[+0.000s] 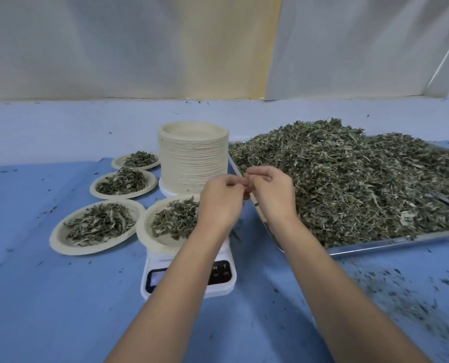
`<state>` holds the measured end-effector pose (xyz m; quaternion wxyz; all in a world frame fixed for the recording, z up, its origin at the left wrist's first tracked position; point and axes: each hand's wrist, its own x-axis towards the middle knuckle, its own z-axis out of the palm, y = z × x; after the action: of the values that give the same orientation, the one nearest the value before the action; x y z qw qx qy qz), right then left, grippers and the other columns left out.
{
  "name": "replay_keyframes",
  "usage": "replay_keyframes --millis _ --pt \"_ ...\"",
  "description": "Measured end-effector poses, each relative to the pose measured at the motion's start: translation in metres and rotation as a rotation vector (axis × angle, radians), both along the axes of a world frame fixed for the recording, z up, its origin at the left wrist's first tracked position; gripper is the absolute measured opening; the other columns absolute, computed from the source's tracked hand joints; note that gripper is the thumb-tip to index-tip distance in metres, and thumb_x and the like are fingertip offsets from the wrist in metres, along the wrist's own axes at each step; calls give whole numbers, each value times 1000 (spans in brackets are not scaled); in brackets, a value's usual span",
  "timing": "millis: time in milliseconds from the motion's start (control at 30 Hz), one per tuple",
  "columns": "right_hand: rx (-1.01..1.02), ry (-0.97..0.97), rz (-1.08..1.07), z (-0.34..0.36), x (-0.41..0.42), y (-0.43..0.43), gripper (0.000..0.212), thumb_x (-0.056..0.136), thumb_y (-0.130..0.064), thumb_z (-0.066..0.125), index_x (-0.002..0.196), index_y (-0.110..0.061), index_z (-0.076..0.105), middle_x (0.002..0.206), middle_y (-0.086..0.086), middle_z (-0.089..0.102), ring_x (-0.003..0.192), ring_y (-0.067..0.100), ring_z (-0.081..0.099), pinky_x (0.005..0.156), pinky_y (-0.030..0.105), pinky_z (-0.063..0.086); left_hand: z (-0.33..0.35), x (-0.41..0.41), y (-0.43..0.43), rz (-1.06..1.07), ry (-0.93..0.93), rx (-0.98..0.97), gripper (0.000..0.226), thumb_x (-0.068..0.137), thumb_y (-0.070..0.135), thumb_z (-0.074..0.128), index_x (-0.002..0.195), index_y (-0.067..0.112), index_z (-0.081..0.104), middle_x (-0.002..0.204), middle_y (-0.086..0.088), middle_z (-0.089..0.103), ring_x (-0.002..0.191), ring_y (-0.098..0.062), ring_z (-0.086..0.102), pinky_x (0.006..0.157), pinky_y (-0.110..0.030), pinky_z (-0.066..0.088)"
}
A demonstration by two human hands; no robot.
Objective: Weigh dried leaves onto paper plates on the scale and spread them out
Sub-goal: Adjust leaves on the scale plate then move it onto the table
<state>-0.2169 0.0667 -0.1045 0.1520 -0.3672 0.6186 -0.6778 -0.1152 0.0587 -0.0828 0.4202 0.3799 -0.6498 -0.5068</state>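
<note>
Head view: scale buttons read M, T, seemingly; display blurred.

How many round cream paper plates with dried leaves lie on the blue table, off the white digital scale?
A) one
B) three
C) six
B: three round cream paper plates lie left of the white digital scale; a fourth plate sits on it.

Soft even light, blurred warped edges
</note>
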Motion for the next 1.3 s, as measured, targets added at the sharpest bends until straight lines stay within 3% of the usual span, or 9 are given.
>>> replay_keyframes --millis 100,200,400,500,633,733,867,1000,1300 --pt "84 35 4 -5 13 -9 15 86 -8 58 87 -19 68 88 5 70 80 16 62 77 33 51 3 26 -7 79 100 -40 31 89 1 47 76 23 65 82 2 71 86 -15 68 83 -30 54" --pt "179 116 -5 -11 24 -11 18 92 -16 54 100 -17 70 78 -10 61 57 0 47 52 15 37 2 57 -15 212 198 -105 31 92 4 43 85 24 65 90 4 70 88 -8 67 80 -26 53" --pt "301 240 -14 -14 36 -4 24 95 -17 48 100 -12 71 94 -9 62 65 3 52 60 23 43 -22 104 -38 544 258 -68 30 94 9 39 101 22 65 91 15 65 58 16 53 58 -4 41" --pt "365 296 -34 -15 38 0 24 95 -15 48 102 -9 70 100 -1 68 79 19 58 69 29 43 -33 112 -43 544 200 18 33 95 12 37 113 21 63 96 9 64 60 1 54 59 -17 43" --pt "454 346 11 -16 38 1 22 93 -17 47 81 -15 66 77 -3 61 72 16 53 63 27 36 -38 109 -46 468 143 101 35 96 12 37 123 16 60 114 2 58 105 -16 51 88 -29 37" --pt "479 367 25 -16 40 0 32 90 -14 48 58 -22 50 58 -11 44 55 7 39 51 25 30 -38 106 -48 420 126 122 34 97 12 38 124 16 58 111 5 55 103 -12 48 85 -28 32" --pt "443 304 43 -15 40 1 19 88 -14 52 82 -11 69 68 -7 58 66 14 51 61 25 36 -38 104 -48 413 129 126 32 97 13 38 122 17 57 110 5 55 102 -12 49 84 -29 31" --pt "418 208 79 -12 37 2 14 84 -17 63 73 -16 72 64 -6 61 57 8 49 54 24 39 -35 109 -48 426 173 134 30 97 15 39 119 16 58 109 4 58 98 -12 52 82 -29 33" --pt "465 -6 239 5 53 -4 8 76 -5 74 68 -3 73 86 20 73 86 32 70 83 44 57 -15 137 -52 529 200 87 30 94 17 41 113 17 63 106 7 59 95 -9 54 80 -29 35"
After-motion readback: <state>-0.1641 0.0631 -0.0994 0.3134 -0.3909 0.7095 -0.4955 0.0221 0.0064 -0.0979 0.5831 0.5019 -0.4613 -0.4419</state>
